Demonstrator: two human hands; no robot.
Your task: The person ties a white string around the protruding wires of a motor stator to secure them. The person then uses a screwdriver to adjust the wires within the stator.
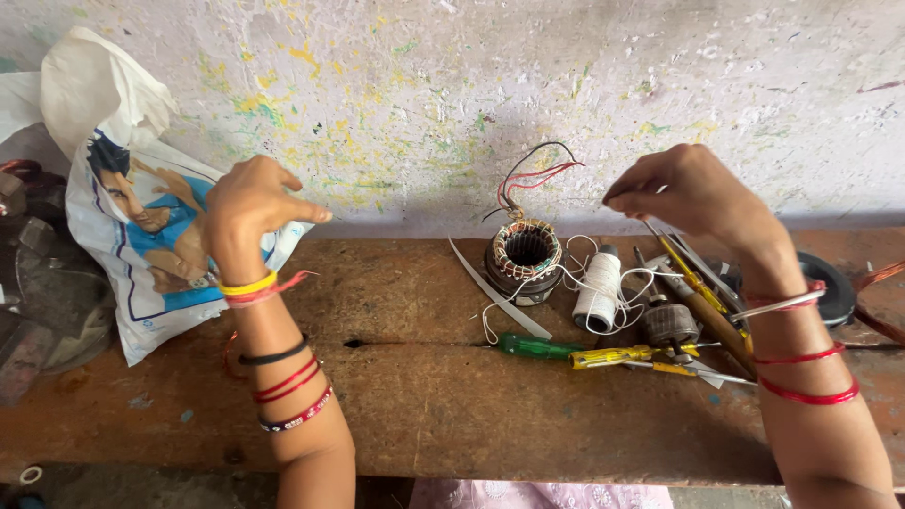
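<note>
The right hand [681,193] is raised above the table [424,396], its grip pinched shut, thumb against fingertips. It seems to hold the end of a thin white thread [577,283]; the strand itself is too fine to follow all the way up to the fingers. The left hand [253,209] is also raised, well apart from the right, fingers curled loosely with the index finger pointing right. Whether it holds any thread I cannot tell; nothing shows in its grip.

The thread comes off a white spool [600,290] standing upright on the table, with loose loops lying around it. Just left of the spool sits a stator [524,256], a round coil with copper windings and red and black wires rising from its top. A pale flat strip [498,297] lies slanted in front of the stator.

Right of the spool lie a rotor [670,323] and several screwdrivers: a green-handled one [537,347], a yellow-handled one [617,356], and more under the right wrist.

At the left, a white printed plastic bag [132,236] leans against the wall; its contents are hidden.
</note>
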